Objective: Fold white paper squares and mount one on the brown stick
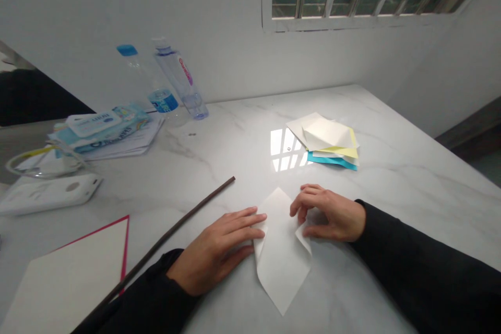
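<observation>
A sheet of white paper (282, 266), folded to a long kite shape, lies on the marble table (395, 203) with its point toward me. My left hand (217, 250) holds its left edge, fingertips over the fold. My right hand (326, 214) has curled fingers on the upper right flap, and its thumb is hidden behind the paper. The two hands sit on either side of the sheet, and the top tip shows between them.
A stack of white, yellow and blue paper (324, 141) lies ahead. A dark thin rod (168, 235) runs past my left forearm over a red-edged card (74, 276). Two plastic bottles (180, 81), a wipes packet (102, 128) and a white power bank (50, 193) stand further left.
</observation>
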`<action>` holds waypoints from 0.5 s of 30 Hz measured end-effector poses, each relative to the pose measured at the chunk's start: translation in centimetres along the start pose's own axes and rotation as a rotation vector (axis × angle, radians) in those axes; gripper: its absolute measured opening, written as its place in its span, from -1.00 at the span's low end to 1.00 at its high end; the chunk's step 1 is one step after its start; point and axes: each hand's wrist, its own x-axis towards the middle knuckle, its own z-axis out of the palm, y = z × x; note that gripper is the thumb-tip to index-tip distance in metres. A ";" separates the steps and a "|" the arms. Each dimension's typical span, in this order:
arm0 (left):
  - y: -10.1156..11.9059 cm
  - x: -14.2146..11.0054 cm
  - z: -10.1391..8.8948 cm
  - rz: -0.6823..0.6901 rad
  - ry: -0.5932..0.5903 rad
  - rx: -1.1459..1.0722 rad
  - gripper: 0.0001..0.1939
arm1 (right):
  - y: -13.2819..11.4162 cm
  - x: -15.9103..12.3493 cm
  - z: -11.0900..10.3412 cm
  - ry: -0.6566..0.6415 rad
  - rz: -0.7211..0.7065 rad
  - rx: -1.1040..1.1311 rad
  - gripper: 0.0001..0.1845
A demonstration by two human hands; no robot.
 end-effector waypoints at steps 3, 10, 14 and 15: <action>0.6 0.1 0.3 0.026 0.098 0.057 -0.68 | 0.0 0.1 0.0 -0.020 -0.027 -0.016 -0.83; 2.5 -0.3 1.0 -0.003 0.113 -0.001 -0.58 | 0.0 0.1 0.0 0.008 -0.093 -0.049 -0.89; 2.8 -0.5 1.3 -0.045 0.091 -0.057 -0.62 | 0.1 0.1 0.0 0.069 -0.108 -0.030 -0.82; 2.8 -0.6 1.3 -0.043 0.087 -0.064 -0.63 | 0.1 0.1 0.0 0.088 -0.104 -0.032 -0.79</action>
